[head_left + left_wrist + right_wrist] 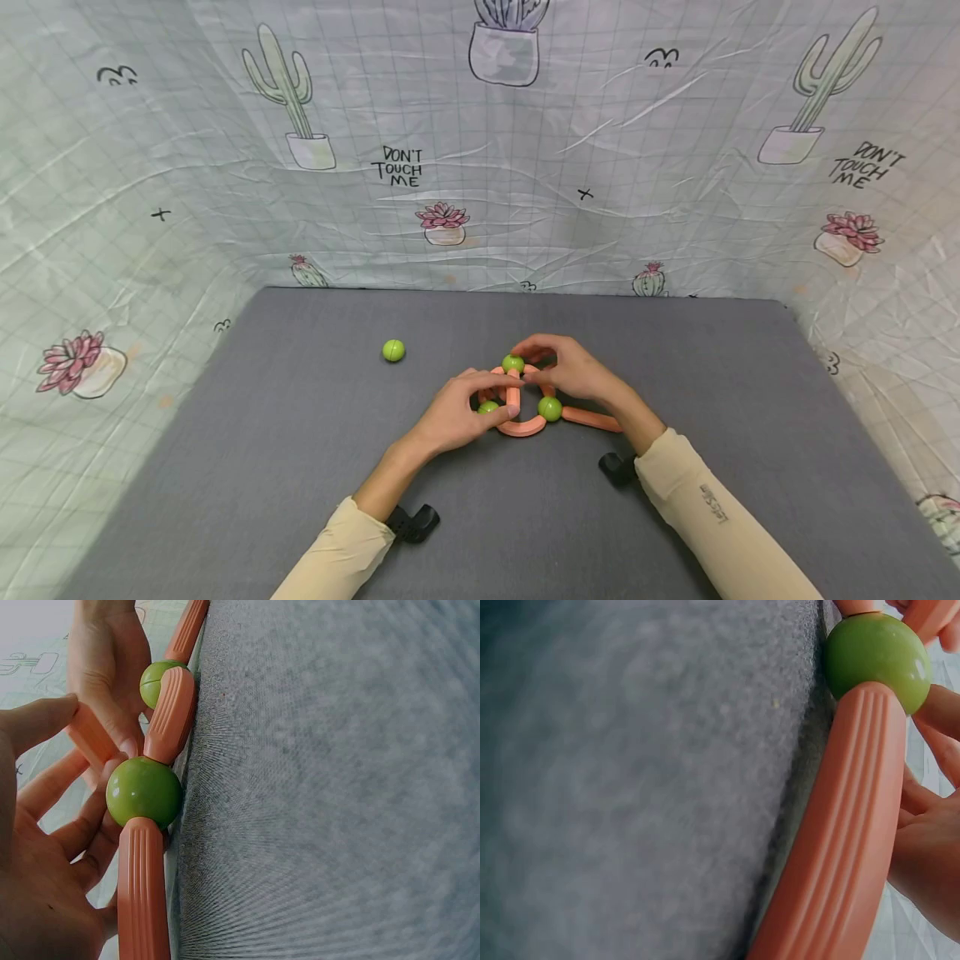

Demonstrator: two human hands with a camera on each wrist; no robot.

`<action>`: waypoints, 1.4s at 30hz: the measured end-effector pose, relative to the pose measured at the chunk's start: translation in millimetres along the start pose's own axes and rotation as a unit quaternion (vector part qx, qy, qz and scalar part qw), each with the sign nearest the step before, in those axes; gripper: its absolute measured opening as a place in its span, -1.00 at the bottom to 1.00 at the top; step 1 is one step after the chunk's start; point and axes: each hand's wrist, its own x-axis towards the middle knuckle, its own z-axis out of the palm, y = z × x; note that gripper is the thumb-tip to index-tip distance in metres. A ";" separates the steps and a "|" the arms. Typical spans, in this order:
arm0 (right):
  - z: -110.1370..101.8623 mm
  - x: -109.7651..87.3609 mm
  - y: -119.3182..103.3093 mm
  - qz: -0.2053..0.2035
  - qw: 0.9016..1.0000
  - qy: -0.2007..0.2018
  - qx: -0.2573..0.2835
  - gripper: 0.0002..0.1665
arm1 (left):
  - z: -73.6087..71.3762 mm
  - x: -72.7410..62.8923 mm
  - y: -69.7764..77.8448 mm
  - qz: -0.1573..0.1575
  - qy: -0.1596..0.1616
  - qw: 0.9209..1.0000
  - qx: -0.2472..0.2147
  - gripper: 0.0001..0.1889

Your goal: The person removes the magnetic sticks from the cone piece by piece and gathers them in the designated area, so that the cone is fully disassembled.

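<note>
My left hand [461,408] pinches a straight orange grooved rod [513,395] between thumb and fingers; the left wrist view shows this rod [94,739] raised above the mat. The far end of the rod meets a green ball [513,363], which my right hand [573,367] holds with fingertips and thumb. Below lies a ring of curved orange rods [522,428] joined by green balls, one at the right [550,408] and one at the left [487,407], partly covered by my left hand. From the right ball another orange rod [840,825] runs out under my right wrist.
A loose green ball [393,350] lies on the dark grey mat [315,467], left of and behind the ring. Cloth with cactus drawings [525,167] hangs at the back and both sides. Black wrist cameras sit on the left wrist [414,523] and right wrist [617,469].
</note>
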 end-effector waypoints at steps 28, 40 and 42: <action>6.3 13.9 1.2 -0.005 0.999 0.008 -0.041 -0.61 | -10.8 -5.1 -5.5 -0.035 0.003 0.994 -0.101 -0.58; 7.1 12.5 1.8 0.001 1.000 0.001 -0.019 -0.59 | -13.4 -4.0 -10.6 -0.104 0.076 0.985 -0.118 -0.69; 6.5 12.3 1.9 0.003 1.000 0.004 -0.020 -0.59 | -13.8 -2.7 -11.2 -0.107 0.084 0.985 -0.109 -0.70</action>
